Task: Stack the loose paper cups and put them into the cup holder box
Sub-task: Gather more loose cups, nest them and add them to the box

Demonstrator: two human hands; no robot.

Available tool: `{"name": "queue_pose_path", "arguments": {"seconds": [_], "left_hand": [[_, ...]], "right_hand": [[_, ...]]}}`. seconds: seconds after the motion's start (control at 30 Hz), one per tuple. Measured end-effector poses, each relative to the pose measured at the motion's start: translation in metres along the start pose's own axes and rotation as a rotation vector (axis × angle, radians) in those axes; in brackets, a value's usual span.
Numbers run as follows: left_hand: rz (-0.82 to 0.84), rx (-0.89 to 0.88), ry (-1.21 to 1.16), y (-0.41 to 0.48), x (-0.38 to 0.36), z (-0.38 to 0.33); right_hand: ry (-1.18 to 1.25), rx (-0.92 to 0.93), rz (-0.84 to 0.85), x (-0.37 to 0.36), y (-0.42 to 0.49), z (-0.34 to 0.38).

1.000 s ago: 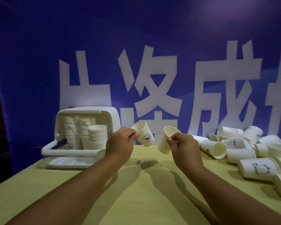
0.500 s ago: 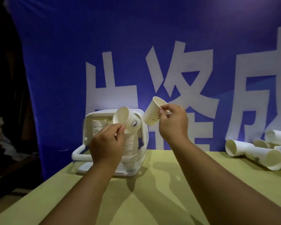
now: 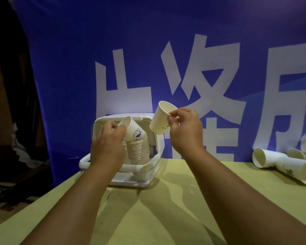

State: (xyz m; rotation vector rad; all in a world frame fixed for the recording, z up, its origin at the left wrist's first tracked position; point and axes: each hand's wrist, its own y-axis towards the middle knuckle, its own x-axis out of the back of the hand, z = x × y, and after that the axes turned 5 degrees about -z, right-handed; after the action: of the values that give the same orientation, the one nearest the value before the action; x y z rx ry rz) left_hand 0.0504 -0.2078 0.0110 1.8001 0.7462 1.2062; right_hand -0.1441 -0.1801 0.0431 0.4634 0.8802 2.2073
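Printed cup [image 3: 136, 133]: tilted, mouth toward 10 o'clock, base touching the top of the stack of cups [image 3: 139, 151] that stands in the cup holder box [image 3: 84, 162]. Half a second ago it was above the stack with its mouth turned toward the camera; it now sits lower, against the stack. Left hand [image 3: 108, 144] pinches its rim, fingers curled.

Plain cup [image 3: 162, 119]: at 2 o'clock of the printed cup, in the air, clear of the box, mouth toward 11 o'clock. Right hand [image 3: 184, 131] pinches its rim between thumb and fingertips, much as before.

Box stands at the far left of the bench [image 3: 157, 209], lid raised. Loose cups [image 3: 272, 160] lie on their sides at 3 o'clock of the box, well apart. Blue banner [image 3: 201, 76] behind.
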Motion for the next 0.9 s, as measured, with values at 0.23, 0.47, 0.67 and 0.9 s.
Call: {"name": "queue_pose_path", "arguments": {"seconds": [0.23,0.47,0.67,0.9], "left_hand": [[0.112,-0.064,-0.108,0.002,-0.004,-0.005],[0.012,-0.132,-0.088,0.001,-0.018,0.001],[0.095,-0.094,-0.138,-0.006,-0.024,-0.003],[0.271,0.047,-0.282,-0.021,-0.048,-0.010]], "right_hand": [[0.024,0.002,-0.005,0.000,0.002,0.004],[0.007,0.026,0.026,-0.001,0.000,0.007],[0.004,0.048,0.056,-0.001,-0.002,0.010],[-0.030,0.070,0.084,-0.009,-0.009,0.010]]}}
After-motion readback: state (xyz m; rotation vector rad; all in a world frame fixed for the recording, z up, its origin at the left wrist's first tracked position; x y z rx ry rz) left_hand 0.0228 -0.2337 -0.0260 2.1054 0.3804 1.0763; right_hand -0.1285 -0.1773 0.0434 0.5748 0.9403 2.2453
